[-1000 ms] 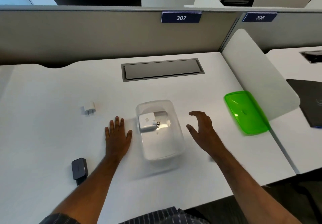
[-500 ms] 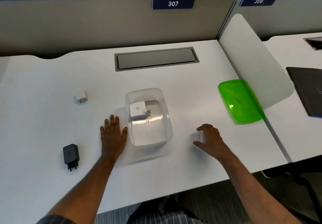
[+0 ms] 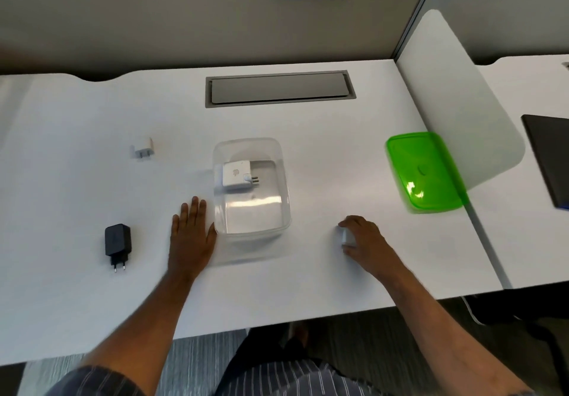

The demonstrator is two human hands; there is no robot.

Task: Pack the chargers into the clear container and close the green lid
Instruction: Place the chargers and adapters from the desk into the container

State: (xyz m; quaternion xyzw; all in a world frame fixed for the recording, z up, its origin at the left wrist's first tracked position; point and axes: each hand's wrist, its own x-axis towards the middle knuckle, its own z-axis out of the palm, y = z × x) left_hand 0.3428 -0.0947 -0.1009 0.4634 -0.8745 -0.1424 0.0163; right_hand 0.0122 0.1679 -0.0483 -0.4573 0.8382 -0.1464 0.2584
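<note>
The clear container (image 3: 278,161) stands open on the white desk, with a white square charger (image 3: 235,174) lying inside at its far end. My left hand (image 3: 192,235) rests flat on the desk, its thumb against the container's left wall. To the right of the container, my right hand (image 3: 363,238) is curled over a small white charger (image 3: 347,237) on the desk, mostly hidden under the fingers. A black charger (image 3: 117,241) lies to the left, and a small white plug charger (image 3: 144,148) lies further back on the left. The green lid (image 3: 423,170) leans against the divider at right.
A grey cable hatch (image 3: 280,87) is set into the desk (image 3: 77,189) behind the container. A white divider panel (image 3: 455,97) bounds the desk on the right; beyond it lies a dark flat device (image 3: 551,155). Grey partition walls with signs 307 and 306 stand behind.
My right hand has dropped from beside the container to the desk on its right and closed over the small white charger. My left hand has stayed flat by the container.
</note>
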